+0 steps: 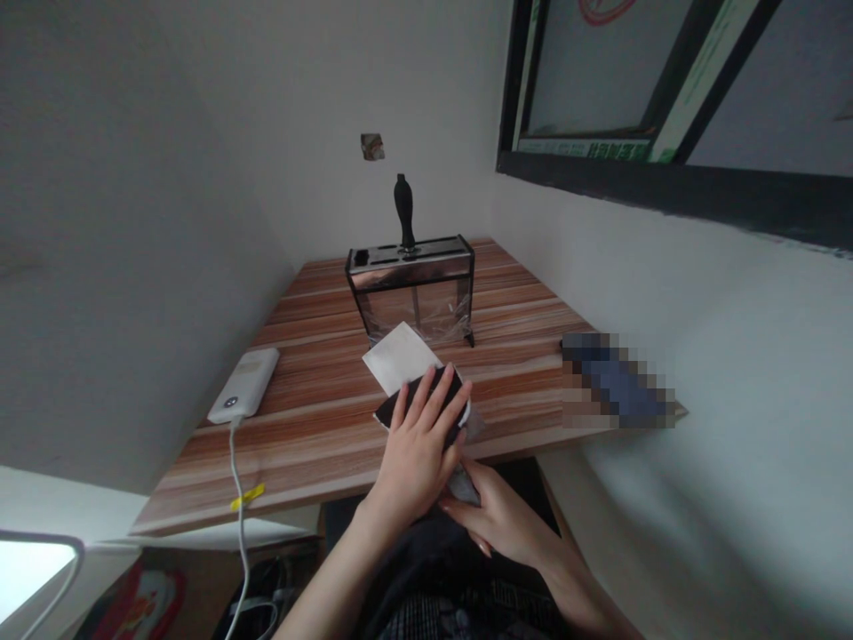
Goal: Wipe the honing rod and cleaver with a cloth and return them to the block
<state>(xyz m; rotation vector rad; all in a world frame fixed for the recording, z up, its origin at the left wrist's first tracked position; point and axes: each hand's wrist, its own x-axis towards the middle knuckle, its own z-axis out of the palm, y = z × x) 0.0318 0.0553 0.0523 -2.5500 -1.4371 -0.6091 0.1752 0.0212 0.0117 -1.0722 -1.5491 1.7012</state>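
Observation:
My left hand [418,444] lies flat, fingers stretched out, over a black sheet-like piece [448,384] near the table's front edge. From beneath that piece a white card [401,357] sticks out, pointing away from me. My right hand [506,511] is closed at the table edge around the end of a greyish see-through plastic wrapper [465,486]. Most of the wrapper is hidden by my left hand. Just beyond the card stands a slotted rack [411,276] with a metal top, see-through panels and an upright black handle [403,209].
On the left of the wood-grain table [320,391] lies a white power bank [244,384]; its white cable [238,498] hangs over the front edge past yellow tape [248,496]. A blurred dark blue object [617,378] rests at right, near the wall.

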